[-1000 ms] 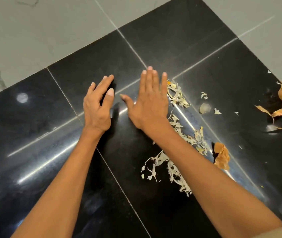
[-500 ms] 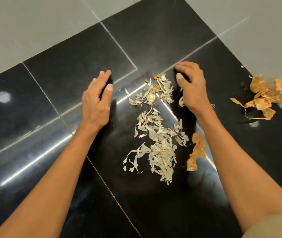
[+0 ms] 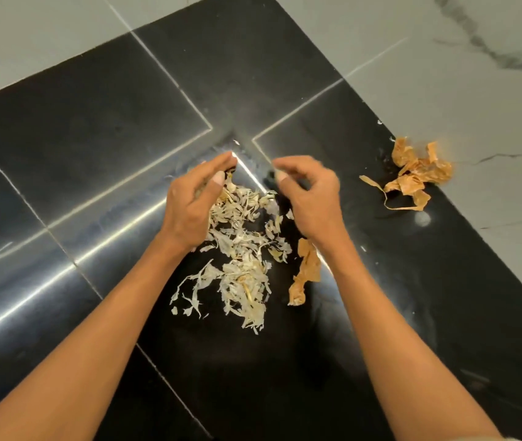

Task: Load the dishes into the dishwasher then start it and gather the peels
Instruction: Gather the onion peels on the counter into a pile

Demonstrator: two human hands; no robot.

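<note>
While your left hand [image 3: 189, 205] and right hand [image 3: 309, 198] stood just above centre of the frame, neither held anything that could be seen: the left's fingers were nearly straight and cupped like a wall against the left side of the pale peels [image 3: 240, 259], and the right's fingers were loosely curled over the pile's upper right edge, thumb apart from them, with nothing pinched between. The gap between the two hands was narrow at the fingertips and widened toward the wrists.

To do this step well, I judged you needed to keep both little-finger edges down on the black tiles [image 3: 94, 128] and sweep inward together, so the thin flakes bunched instead of slipping under your palms. The pile trailed down toward lower centre, so a second rake from there was likely needed.

One tan strip of peel [image 3: 305, 275] lay just beside your right wrist, outside the cupped hands. The larger clump of tan peels [image 3: 415, 176] sat well apart at the right of the frame, at the border of the white marble floor [image 3: 444, 74], and still wanted fetching.
</note>
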